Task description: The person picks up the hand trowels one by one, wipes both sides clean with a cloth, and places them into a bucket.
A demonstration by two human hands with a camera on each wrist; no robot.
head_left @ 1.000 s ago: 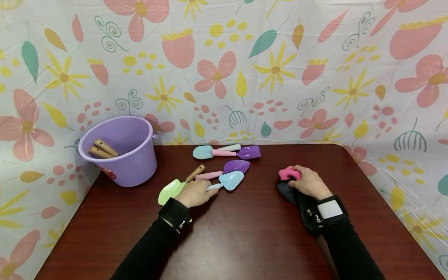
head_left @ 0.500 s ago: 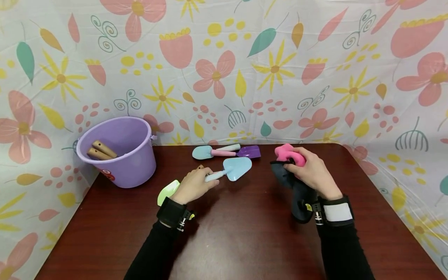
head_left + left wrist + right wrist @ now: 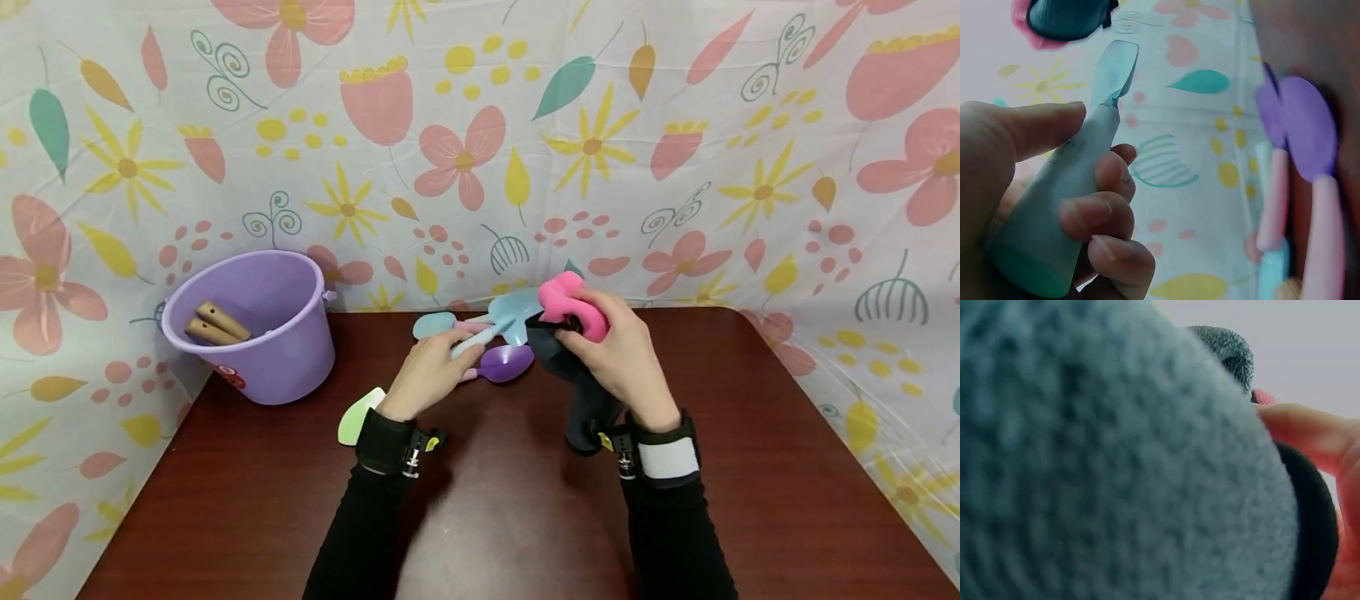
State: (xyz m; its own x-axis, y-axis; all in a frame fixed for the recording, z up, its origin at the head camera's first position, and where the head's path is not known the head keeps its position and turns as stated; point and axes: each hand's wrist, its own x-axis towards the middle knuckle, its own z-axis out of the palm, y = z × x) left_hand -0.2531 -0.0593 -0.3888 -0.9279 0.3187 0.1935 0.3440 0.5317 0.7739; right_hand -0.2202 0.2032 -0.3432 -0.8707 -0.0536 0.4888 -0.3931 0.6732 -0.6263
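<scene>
My left hand (image 3: 427,371) grips the pale handle of a light blue toy trowel (image 3: 513,312), its fingers wrapped round it in the left wrist view. The blade is raised and points away to the right. My right hand (image 3: 622,354) pinches a soft, fuzzy dark grey thing (image 3: 588,408) with a puffy pink part (image 3: 566,298) on top; its kind is unclear. In the head view the trowel's blade tip overlaps the edge of the pink part. That fuzzy grey surface (image 3: 1116,462) fills most of the right wrist view and hides part of the hand.
A purple bucket (image 3: 307,354) with wooden handles (image 3: 217,323) inside stands at the left. A purple-bladed toy shovel (image 3: 505,364) and a green one (image 3: 358,415) lie on the brown table (image 3: 510,508). Farther back lies another light blue shovel (image 3: 433,324). A flowered cloth (image 3: 465,167) hangs behind.
My left hand has lifted the light blue trowel off the table and moved it forward. My right hand has raised the grey and pink soft thing and brought it left, beside the trowel.
</scene>
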